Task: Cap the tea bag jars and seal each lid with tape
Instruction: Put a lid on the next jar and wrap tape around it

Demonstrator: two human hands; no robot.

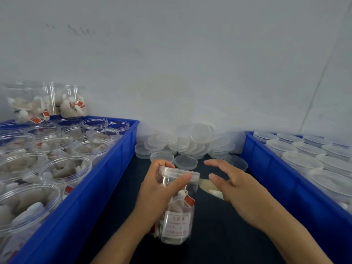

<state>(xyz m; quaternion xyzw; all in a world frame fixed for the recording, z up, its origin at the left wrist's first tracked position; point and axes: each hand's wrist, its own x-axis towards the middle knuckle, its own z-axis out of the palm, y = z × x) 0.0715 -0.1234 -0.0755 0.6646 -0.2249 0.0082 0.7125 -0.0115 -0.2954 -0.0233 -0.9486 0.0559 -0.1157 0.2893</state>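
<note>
- Jar (176, 206) of clear plastic, tilted over the dark tabletop (219, 235) between two blue crates, holds tea bags with red tags and wears a white label with red print on its side.
- Its lid (179, 173) is on the mouth; whether it is screwed tight I cannot tell.
- Left hand (162, 191) grips the jar near the top, fingers behind it and thumb curled across the front just under the lid.
- Right hand (236, 189) hovers just beside the lid, fingers spread wide and holding nothing that I can make out; a pale strip of tape (211, 188) runs from the lid's edge toward its thumb, though contact is blurred.
- Left crate (106, 168) is packed with open jars (64, 168) of tea bags, and two more jars (47, 101) are stacked at its far end.
- Right crate (266, 168) holds capped jars (302, 161) in rows.
- Loose lids (190, 143) lie heaped against the wall between the crates.
</note>
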